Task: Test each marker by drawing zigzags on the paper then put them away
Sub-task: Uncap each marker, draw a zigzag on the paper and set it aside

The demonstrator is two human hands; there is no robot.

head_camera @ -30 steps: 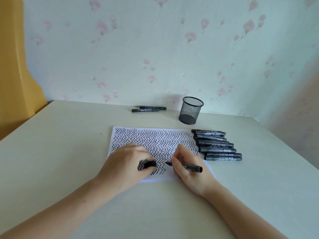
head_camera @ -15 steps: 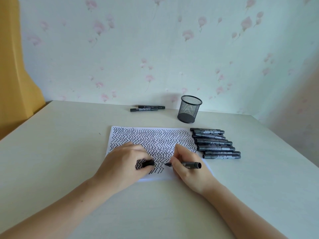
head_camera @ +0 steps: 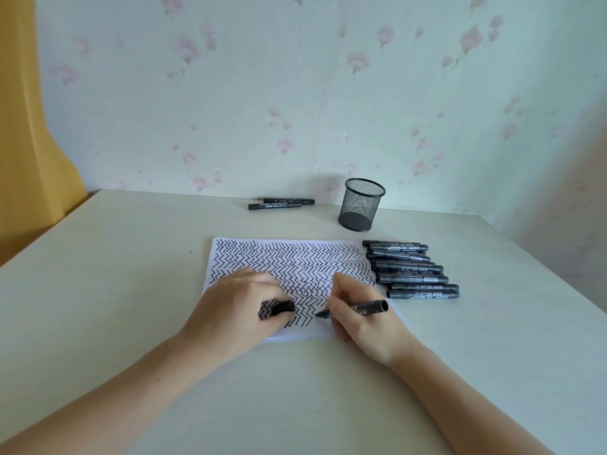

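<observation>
A white sheet of paper lies on the table, nearly filled with black zigzag lines. My right hand grips an uncapped black marker, its tip touching the paper near the front edge. My left hand rests on the sheet's front left part and holds the black marker cap. Several capped black markers lie in a row just right of the paper. Two more markers lie side by side at the back near the wall.
A black mesh pen cup stands upright behind the paper's right corner, with nothing visible in it. The cream table meets a flowered wall at the back. A yellow curtain hangs at the far left.
The marker tip has stayed near the same spot on the front rows, with small strokes. My left hand has kept its place on the paper with the cap.
</observation>
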